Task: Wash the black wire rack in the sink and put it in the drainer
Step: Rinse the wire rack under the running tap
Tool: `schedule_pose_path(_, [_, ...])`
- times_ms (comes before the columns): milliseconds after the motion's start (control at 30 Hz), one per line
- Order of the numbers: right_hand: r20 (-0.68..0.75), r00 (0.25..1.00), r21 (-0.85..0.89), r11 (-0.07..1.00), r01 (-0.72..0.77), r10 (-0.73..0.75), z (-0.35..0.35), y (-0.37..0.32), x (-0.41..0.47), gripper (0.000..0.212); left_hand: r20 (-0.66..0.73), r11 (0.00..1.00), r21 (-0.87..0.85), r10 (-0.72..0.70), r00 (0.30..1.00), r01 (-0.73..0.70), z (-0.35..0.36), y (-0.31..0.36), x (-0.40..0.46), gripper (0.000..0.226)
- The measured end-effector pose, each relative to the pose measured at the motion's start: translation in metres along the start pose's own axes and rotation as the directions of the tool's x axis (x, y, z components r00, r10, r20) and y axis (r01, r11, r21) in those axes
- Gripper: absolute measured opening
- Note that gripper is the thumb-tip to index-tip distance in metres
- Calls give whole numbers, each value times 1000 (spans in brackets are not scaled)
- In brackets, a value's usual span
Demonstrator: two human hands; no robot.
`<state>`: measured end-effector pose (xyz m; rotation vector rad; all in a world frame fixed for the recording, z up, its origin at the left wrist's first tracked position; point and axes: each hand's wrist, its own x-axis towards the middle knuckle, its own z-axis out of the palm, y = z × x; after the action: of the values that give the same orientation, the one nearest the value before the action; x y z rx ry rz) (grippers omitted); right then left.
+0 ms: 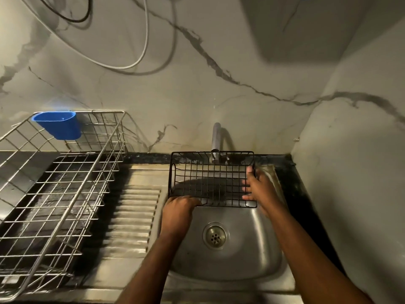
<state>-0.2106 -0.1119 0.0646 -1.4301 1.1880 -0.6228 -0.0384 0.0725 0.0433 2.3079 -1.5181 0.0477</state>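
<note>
Gripping the black wire rack (pixel 211 178): left hand (pixel 178 210) front edge, right hand (pixel 258 186) right side.

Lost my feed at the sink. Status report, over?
Left hand grips black wire rack at near edge; right hand holds its right side. Rack held above sink, under tap. Drainer to the left, path unobstructed.

A dark tabletop (pixel 291 185) ran along the marble wall, carrying a steel sink (pixel 258 260) with a ribbed draining board (pixel 133 216). On its left part stood a wire drainer (pixel 65 183), a blue cup (pixel 59 125) hooked on its rim.
</note>
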Motion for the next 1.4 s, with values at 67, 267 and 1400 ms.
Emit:
schedule_pose_path(67, [-36,999,-22,1000,5,-6,-9,-2,-4,17,27,997,-71,14,1000,-12,3,7,2,26])
schedule_pose_path(267, [-194,973,-314,948,56,-122,-31,14,-14,42,275,946,-307,-18,961,106,11,19,2,22])
schedule_pose_path(1400, [189,966,-92,977,194,-174,-40,13,-55,44,474,-768,-639,-353,807,39,-5,25,17,33])
